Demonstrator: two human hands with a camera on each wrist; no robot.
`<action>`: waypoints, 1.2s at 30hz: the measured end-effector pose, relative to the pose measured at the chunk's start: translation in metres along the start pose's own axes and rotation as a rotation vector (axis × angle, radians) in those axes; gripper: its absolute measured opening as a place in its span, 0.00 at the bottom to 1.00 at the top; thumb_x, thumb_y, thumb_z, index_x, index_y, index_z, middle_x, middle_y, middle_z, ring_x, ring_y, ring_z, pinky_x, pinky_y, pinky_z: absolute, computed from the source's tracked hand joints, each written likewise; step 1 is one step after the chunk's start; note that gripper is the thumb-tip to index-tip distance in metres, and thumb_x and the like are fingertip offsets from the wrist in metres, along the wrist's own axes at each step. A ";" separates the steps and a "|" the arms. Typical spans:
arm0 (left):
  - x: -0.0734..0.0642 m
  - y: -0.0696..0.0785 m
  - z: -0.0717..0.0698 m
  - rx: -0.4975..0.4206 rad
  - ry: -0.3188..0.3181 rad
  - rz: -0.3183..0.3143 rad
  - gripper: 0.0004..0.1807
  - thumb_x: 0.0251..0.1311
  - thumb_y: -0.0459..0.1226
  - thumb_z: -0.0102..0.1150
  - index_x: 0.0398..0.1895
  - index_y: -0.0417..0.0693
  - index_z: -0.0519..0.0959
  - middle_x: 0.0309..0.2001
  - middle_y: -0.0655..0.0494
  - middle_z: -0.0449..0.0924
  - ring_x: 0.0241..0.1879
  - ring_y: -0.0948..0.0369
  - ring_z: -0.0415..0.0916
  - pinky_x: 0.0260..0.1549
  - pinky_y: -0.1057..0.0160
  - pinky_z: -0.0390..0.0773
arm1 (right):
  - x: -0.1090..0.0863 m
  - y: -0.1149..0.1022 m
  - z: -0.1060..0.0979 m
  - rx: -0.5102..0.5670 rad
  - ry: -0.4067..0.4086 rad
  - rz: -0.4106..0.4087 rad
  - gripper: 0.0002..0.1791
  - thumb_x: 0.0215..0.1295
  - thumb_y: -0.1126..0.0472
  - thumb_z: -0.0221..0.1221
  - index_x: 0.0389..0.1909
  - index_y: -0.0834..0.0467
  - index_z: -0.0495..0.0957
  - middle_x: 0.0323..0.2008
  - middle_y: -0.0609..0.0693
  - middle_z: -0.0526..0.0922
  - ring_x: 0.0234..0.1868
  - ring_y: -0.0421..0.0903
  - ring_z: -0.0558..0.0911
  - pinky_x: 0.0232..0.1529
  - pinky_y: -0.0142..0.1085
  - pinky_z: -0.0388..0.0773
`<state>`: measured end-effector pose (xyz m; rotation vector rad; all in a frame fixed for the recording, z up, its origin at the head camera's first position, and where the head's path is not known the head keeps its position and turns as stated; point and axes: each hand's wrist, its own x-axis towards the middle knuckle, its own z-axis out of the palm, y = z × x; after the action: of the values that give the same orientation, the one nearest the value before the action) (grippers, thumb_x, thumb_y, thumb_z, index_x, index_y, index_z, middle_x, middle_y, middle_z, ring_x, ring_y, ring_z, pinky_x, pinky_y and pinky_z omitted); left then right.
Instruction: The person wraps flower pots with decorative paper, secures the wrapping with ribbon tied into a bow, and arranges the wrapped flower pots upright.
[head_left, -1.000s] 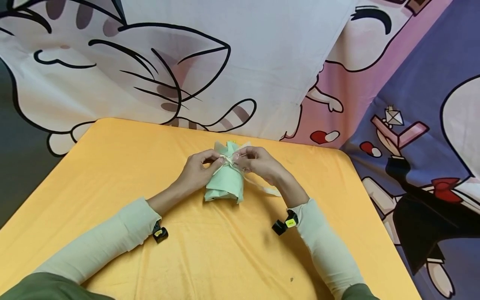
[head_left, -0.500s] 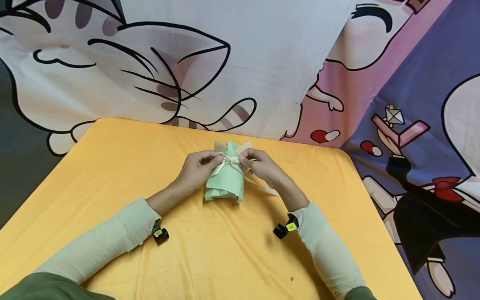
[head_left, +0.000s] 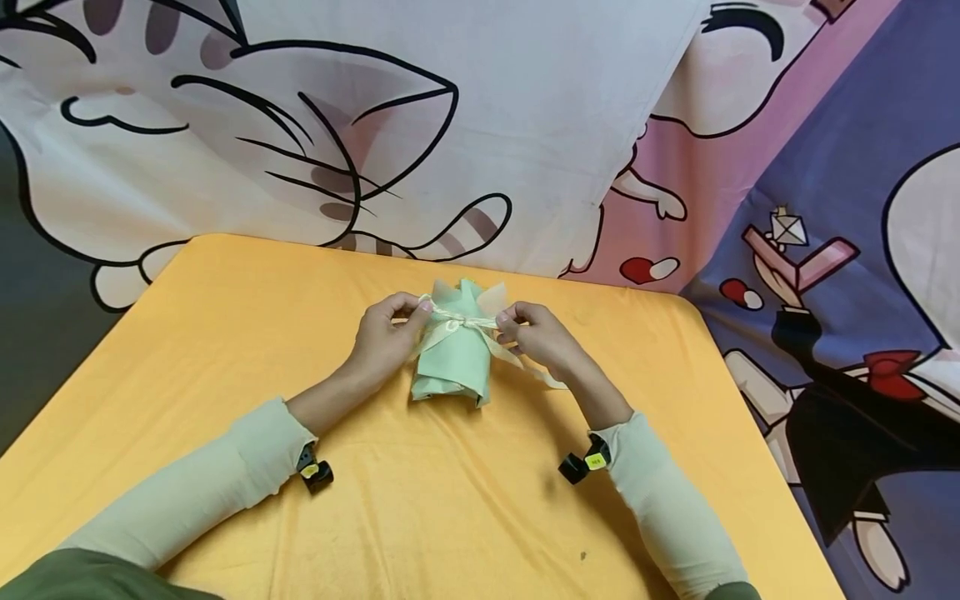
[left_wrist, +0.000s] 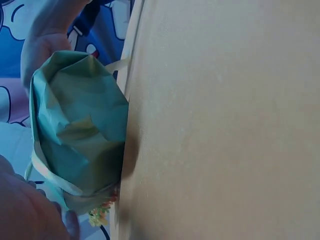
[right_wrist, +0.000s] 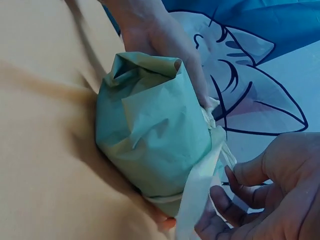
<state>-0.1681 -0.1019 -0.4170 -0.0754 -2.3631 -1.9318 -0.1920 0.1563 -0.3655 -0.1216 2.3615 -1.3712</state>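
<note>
A small bouquet wrapped in mint-green paper (head_left: 452,367) lies on the yellow cloth, its folded base toward me. Around its neck a cream ribbon (head_left: 463,322) is tied in a bow, knot in the middle. My left hand (head_left: 381,340) pinches the left loop between thumb and finger. On the other side, my right hand (head_left: 543,340) pinches the right loop. Small yellow and orange flowers (left_wrist: 100,215) peek out past the wrap in the left wrist view. A loose ribbon tail (right_wrist: 196,195) hangs beside the wrap in the right wrist view.
The yellow cloth (head_left: 420,500) covers the table, with a small dark speck (head_left: 582,556) toward the front right. Behind the table's far edge hangs a cat-print curtain (head_left: 525,125). A blue printed curtain (head_left: 840,333) hangs along the right side.
My hands have drawn apart, left hand to the left and right hand to the right. The ribbon is stretched wider across the wrap, and its knot now shows plainly.
</note>
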 end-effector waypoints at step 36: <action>-0.007 -0.013 -0.001 -0.416 -0.101 -0.318 0.11 0.90 0.37 0.51 0.54 0.36 0.76 0.58 0.47 0.85 0.53 0.67 0.87 0.57 0.68 0.90 | 0.002 0.042 0.009 0.455 -0.024 0.127 0.13 0.94 0.62 0.42 0.51 0.64 0.73 0.37 0.49 0.85 0.39 0.45 0.89 0.38 0.29 0.86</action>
<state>-0.1628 -0.1050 -0.4302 0.1914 -2.0896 -2.6012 -0.1850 0.1697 -0.4060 0.1377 1.9407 -1.7855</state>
